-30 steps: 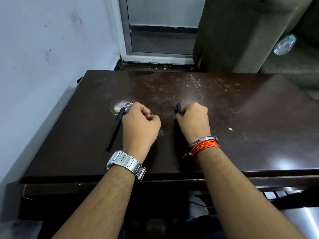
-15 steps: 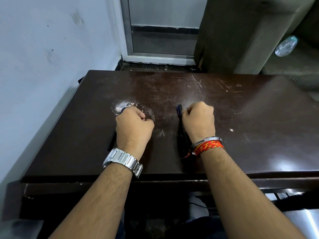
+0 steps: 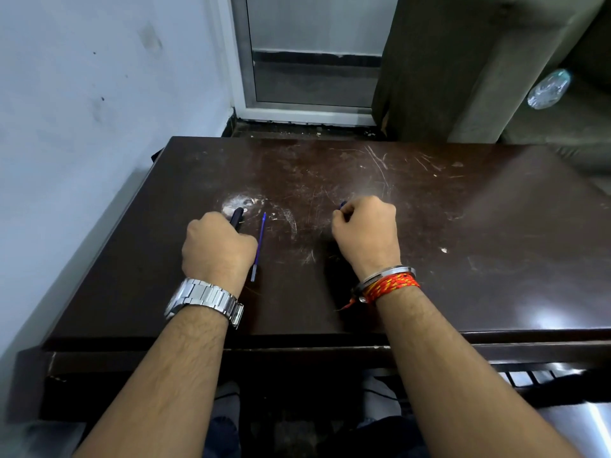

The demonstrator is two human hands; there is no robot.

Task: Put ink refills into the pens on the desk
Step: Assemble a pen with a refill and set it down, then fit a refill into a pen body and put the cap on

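My left hand [image 3: 216, 249] is a closed fist on the dark brown desk [image 3: 463, 226], wrapped around a black pen [image 3: 237, 217] whose end sticks out past the knuckles. Just right of that fist a thin blue ink refill [image 3: 259, 246] lies free on the desk, pointing away from me. My right hand [image 3: 365, 231] is also fisted on the desk, and a small blue-black pen tip [image 3: 342, 204] pokes out at its upper left. The rest of both pens is hidden inside the fists.
A pale wall runs along the desk's left side. A glass door [image 3: 314, 61] stands behind the desk, with a dark sofa arm [image 3: 429, 67] to its right and a plastic bottle [image 3: 549, 89] on the seat.
My left hand has slid left over the black pen, uncovering a blue refill lying beside it. My right hand has closed over its pen, so only the tip shows.
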